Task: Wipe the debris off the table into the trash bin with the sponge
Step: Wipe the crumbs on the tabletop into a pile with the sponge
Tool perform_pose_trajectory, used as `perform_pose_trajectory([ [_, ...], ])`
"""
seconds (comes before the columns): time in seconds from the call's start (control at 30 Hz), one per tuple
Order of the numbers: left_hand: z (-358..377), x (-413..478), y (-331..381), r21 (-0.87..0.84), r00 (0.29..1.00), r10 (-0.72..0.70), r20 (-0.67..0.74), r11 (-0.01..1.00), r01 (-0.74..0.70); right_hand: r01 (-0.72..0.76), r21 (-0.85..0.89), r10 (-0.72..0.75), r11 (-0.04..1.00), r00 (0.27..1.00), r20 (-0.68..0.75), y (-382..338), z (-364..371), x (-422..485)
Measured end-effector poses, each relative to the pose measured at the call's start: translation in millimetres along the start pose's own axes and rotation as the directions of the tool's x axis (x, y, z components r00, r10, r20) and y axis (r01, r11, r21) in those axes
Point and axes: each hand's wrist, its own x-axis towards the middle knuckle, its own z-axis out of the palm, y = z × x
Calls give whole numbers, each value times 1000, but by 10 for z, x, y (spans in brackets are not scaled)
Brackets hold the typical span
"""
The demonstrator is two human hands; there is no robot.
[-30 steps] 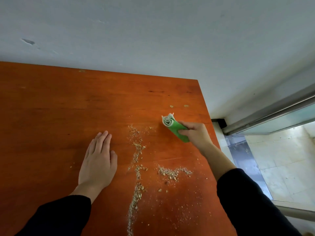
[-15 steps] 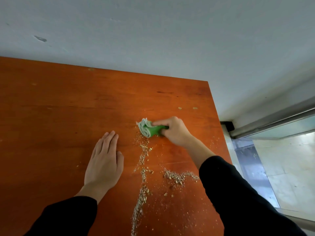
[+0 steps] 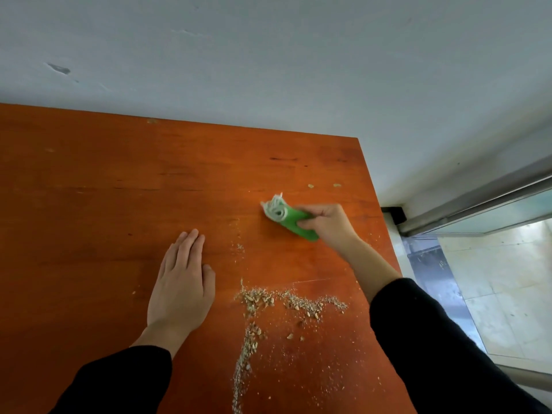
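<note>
My right hand (image 3: pixel 330 224) grips a rolled green and white sponge (image 3: pixel 285 218) and holds it against the orange wooden table (image 3: pixel 104 189), near the right edge. Pale crumb debris (image 3: pixel 286 301) lies in a band across the table nearer to me, with a thinner trail (image 3: pixel 246 351) running down toward the front edge. Two loose crumbs (image 3: pixel 324 185) sit beyond the sponge, close to the far right corner. My left hand (image 3: pixel 182 282) rests flat on the table, palm down, left of the debris. No trash bin is in view.
A grey-white wall (image 3: pixel 268 55) rises behind the table's far edge. To the right, past the table's edge, a metal sliding-door track (image 3: pixel 478 201) and pale floor tiles (image 3: pixel 507 294) lie below.
The sponge swept left into the upper crumb trail, then came back right and slightly away from me. The upper trail is gone; its crumbs now lie in the band nearer to me. My left hand stayed put.
</note>
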Motion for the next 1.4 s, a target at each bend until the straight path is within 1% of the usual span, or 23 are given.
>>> perform_pose_trajectory([
  [0.03,5,4,-7,-3,1000,-3,0,1000,3,7,54,-3,999,997,-76,-45,35,116],
  [0.1,15,10,-11,5,1000,-6,-6,1000,6,29,56,-20,998,988,-154,-137,132,315],
  [0.2,36,28,-22,26,1000,-3,-2,1000,3,80,-58,-88,995,984,-153,-338,336,509],
  [0.27,31,35,-16,28,1000,-1,1,1000,1,135,-169,-152,976,984,-92,-472,470,578],
  [0.37,4,40,1,-28,1000,-23,-7,999,23,235,-291,-218,927,972,90,-585,625,598],
  [0.47,-10,9,-15,-138,997,-75,-21,988,71,324,-371,-234,870,935,268,-571,759,503],
  [0.57,-31,-20,-4,-226,994,-97,-46,970,84,370,-397,-218,840,900,378,-468,799,281],
  [0.73,-66,-27,-13,-291,994,-103,-42,953,87,392,-434,-174,811,871,460,-158,795,-232],
  [0.87,-95,-126,-50,-321,999,-22,-40,947,8,338,-443,-115,830,882,456,88,774,-769],
  [0.97,-73,-263,-44,-298,999,24,-35,954,-33,258,-417,-34,872,881,472,234,708,-1028],
  [1.0,-70,-361,-21,-288,999,42,-31,956,-49,218,-384,-21,897,890,456,271,662,-1121],
  [1.07,-42,-551,41,-252,997,80,-8,964,-80,122,-240,-30,963,935,355,329,509,-1254],
  [1.13,21,-658,94,-185,993,117,18,976,-111,44,-34,-37,998,980,198,391,317,-1308],
  [1.2,98,-660,126,-118,993,118,30,986,-113,13,109,-17,994,999,37,489,129,-1282],
  [1.3,147,-605,180,-45,997,71,18,997,-70,-22,283,61,959,990,-130,641,-131,-1140],
  [1.4,187,-554,261,15,999,41,-2,999,-41,-37,398,177,917,931,-319,775,-458,-904],
])
